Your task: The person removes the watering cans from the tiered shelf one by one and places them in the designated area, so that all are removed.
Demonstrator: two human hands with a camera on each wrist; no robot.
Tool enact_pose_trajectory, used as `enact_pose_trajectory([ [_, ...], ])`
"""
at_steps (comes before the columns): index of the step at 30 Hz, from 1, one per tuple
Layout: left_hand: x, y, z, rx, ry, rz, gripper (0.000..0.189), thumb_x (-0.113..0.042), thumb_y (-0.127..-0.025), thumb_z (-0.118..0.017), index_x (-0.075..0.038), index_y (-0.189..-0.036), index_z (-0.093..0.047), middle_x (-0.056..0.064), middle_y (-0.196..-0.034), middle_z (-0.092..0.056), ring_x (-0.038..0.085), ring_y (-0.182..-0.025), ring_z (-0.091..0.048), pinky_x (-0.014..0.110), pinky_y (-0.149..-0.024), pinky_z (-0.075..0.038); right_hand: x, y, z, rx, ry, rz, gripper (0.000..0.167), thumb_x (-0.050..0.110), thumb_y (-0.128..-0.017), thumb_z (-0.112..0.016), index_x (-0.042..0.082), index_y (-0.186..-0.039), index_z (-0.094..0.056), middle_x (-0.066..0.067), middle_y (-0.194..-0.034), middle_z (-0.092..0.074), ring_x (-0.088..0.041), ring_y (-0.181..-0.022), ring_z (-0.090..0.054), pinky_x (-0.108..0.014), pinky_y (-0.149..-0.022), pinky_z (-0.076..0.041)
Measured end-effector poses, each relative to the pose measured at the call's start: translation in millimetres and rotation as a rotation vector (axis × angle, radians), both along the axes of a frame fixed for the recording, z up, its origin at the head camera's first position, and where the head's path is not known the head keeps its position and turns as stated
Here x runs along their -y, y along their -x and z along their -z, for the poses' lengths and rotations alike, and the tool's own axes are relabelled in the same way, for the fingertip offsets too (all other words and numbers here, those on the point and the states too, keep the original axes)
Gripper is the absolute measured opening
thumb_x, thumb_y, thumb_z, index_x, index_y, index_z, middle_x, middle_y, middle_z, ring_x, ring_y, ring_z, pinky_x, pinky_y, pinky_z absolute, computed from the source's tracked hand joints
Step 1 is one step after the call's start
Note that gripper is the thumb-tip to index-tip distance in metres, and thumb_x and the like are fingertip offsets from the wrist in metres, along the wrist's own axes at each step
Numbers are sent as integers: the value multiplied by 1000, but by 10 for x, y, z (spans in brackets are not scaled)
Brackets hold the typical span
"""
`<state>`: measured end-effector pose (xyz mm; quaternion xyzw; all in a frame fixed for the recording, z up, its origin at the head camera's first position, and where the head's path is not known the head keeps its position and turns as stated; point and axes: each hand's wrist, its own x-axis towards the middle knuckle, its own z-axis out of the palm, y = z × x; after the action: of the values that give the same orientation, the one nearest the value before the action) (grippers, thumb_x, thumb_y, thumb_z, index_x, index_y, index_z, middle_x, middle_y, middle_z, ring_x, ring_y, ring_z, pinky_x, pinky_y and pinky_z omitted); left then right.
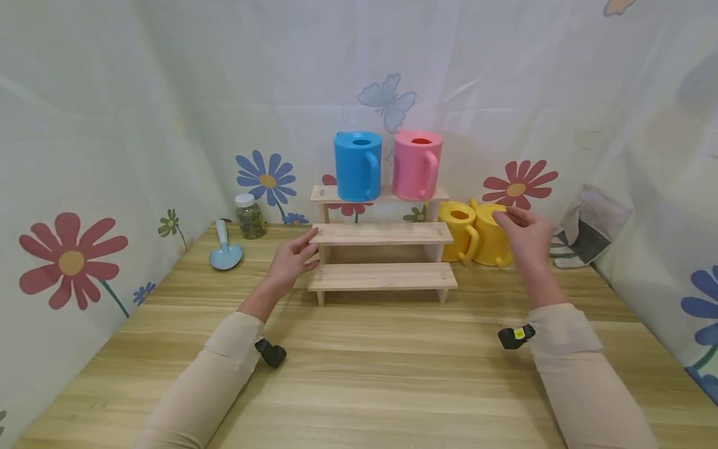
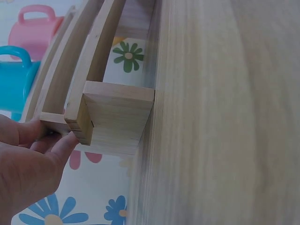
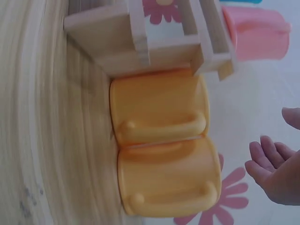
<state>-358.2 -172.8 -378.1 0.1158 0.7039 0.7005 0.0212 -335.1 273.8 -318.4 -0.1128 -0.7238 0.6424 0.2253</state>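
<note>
A three-tier wooden shelf (image 1: 381, 234) stands on the table. My left hand (image 1: 290, 260) grips the left end of its middle board; in the left wrist view the fingers (image 2: 61, 147) meet the board's end. On the top tier sit a blue watering can (image 1: 359, 168) and a pink watering can (image 1: 417, 167), side by side. Two yellow watering cans (image 1: 457, 227) (image 3: 168, 176) stand touching each other at the shelf's right end, handles toward me. My right hand (image 1: 526, 237) hovers by the right one with fingers loosely bent, holding nothing; the right wrist view shows it apart from the cans.
At the back left are a light-blue hand trowel (image 1: 225, 254) and a white-capped jar (image 1: 250, 217) of green bits. A grey-and-white fabric item (image 1: 594, 224) leans at the back right. Flower-printed curtain (image 1: 269, 81) encloses the wooden table (image 1: 381, 374) at the back and sides.
</note>
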Motion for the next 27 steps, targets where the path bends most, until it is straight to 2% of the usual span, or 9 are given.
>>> enact_pose_trajectory([
  [4,-6,13,-1,7,-11,-10,50,-11,-107,-46,-12,-156,-36,13,-162,-25,34,-142,-36,49,-109,-43,140,-68,-56,-25,-65,-53,58,36,-89,-77,5,-136,-63,2,-113,-67,-11,-106,-60,-25,-101,-50],
  [11,1,20,14,1,-9,-5,50,-10,-107,-46,-11,-156,-36,14,-161,-27,34,-140,-37,49,-108,-44,327,-151,-83,-74,-133,-161,58,41,-88,-78,9,-135,-64,-5,-120,-68,-13,-110,-61,-25,-102,-50],
  [21,6,22,1,6,-6,-7,50,-10,-107,-46,-12,-156,-36,13,-162,-26,33,-141,-37,49,-108,-45,389,-157,-87,-95,-155,-171,56,39,-89,-77,8,-134,-64,-4,-118,-69,-12,-108,-61,-22,-98,-51],
  [27,4,29,17,1,-1,-9,50,-11,-107,-46,-12,-156,-36,15,-160,-30,33,-140,-38,48,-107,-45,445,-162,-141,-104,-142,-218,58,37,-90,-77,7,-137,-62,-6,-122,-68,-15,-112,-61,-23,-99,-51],
])
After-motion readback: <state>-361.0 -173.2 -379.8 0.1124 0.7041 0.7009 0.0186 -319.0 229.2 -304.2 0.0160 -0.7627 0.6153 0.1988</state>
